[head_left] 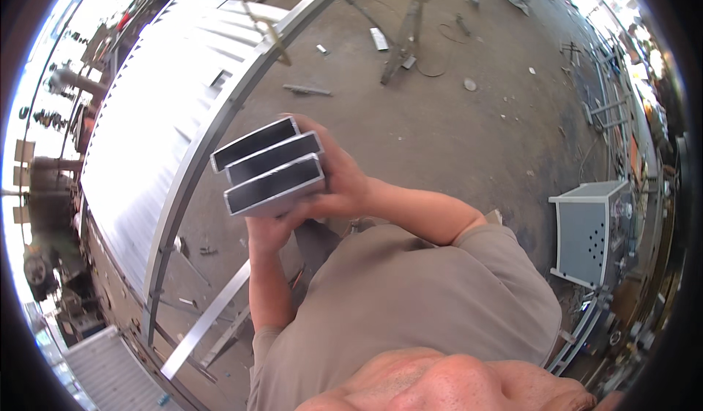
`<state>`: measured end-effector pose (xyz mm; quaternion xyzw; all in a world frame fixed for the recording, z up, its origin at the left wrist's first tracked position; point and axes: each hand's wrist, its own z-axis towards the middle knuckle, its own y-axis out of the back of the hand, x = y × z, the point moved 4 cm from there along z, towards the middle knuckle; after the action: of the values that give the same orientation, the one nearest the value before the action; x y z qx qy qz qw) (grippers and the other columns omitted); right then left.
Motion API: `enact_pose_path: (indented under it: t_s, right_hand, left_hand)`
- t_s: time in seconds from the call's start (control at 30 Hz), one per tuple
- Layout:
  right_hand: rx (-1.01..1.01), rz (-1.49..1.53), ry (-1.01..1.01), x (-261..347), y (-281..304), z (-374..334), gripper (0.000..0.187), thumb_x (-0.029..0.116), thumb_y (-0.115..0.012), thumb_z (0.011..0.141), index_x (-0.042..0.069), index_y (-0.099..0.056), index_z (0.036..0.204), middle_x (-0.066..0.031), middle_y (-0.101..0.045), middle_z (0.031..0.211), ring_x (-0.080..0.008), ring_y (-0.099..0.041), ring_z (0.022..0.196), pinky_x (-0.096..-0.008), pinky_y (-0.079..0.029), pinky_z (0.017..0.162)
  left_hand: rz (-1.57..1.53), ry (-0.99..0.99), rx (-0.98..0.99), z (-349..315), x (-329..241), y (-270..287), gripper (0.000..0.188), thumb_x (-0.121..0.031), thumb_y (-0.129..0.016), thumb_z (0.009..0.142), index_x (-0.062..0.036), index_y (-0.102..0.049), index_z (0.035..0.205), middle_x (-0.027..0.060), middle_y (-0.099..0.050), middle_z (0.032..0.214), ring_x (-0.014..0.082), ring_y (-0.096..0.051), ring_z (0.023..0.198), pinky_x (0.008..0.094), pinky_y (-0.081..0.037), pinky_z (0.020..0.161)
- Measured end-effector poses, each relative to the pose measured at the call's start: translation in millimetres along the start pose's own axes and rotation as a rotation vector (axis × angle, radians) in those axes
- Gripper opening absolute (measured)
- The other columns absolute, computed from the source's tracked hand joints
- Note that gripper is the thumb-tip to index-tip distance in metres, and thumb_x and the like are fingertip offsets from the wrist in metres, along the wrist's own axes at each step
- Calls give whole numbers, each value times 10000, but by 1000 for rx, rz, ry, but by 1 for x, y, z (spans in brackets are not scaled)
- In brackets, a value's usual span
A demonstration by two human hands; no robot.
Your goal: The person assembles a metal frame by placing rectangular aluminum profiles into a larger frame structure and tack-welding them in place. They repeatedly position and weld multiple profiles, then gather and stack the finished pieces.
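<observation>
Three rectangular metal tubes (274, 180) are stacked together in front of my chest, their open, dark ends facing up toward me. The ends are slightly staggered. My right hand (340, 173) wraps round the right side of the stack, with its fingers partly behind the tubes. From below, my left hand (269, 229) grips the near side of the bundle; most of its fingers are hidden by the metal. The lengths of the tubes below their ends are out of sight.
On my left, a grey metal frame rail (194, 151) runs beside shiny ribbed sheeting (157, 110). A flat metal strip (209, 319) lies low at the left. To the right stands a grey metal box (582, 231) with holes. Scraps and an angled metal stand (406, 41) lie ahead on the floor.
</observation>
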<state>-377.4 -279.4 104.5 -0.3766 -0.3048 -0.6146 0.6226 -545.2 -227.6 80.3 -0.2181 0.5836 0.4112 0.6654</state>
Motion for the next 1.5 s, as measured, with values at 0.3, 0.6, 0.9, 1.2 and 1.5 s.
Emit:
enact_pose_path:
  t_s: [0.3, 0.6, 0.9, 1.2, 1.5]
  right_hand:
    - [-272, -223, -300, -56, 231, -93, 1072, 410, -898, 765, 57, -300, 1582, -148, -482, 1478, -282, -476, 1374, -442, -398, 1143]
    - [-377, -576, -183, -105, 436, -5, 639, 359, -834, 875, 64, -584, 1384, -76, -629, 1329, -231, -609, 1207, -395, -523, 996]
    - [-625, -270, -362, -162, 593, 149, 547, 113, -821, 895, -7, -542, 1349, -90, -637, 1238, -190, -616, 1130, -329, -525, 927]
    - [-840, -7, -470, -317, 806, 289, 610, 86, -838, 873, -26, -444, 1325, -112, -591, 1280, -240, -603, 1168, -365, -490, 1007]
    - [-766, -22, -642, -472, 925, 333, 778, 231, -912, 822, -50, -446, 1378, -138, -616, 1334, -233, -587, 1201, -365, -457, 1048]
  left_hand:
    - [-216, -23, 454, 163, 24, -205, 1039, -237, -958, 718, -33, -357, 1540, 128, -592, 1376, 233, -581, 1243, 400, -488, 1046]
    - [-510, -171, 525, 382, 65, -336, 1157, -321, -973, 637, -27, -368, 1578, 148, -492, 1419, 292, -489, 1330, 403, -371, 1143]
    - [25, -187, 170, 574, 94, -380, 931, -316, -862, 811, -112, -402, 1594, 150, -514, 1419, 322, -514, 1328, 420, -415, 1126]
    - [121, 566, -75, 587, 294, -418, 637, -347, -715, 972, -44, -514, 1495, 232, -604, 1315, 303, -660, 1156, 410, -523, 997]
    - [110, 1029, -186, 579, 335, -495, 680, -395, -683, 983, 48, -509, 1469, 217, -713, 1159, 270, -707, 1058, 364, -536, 960]
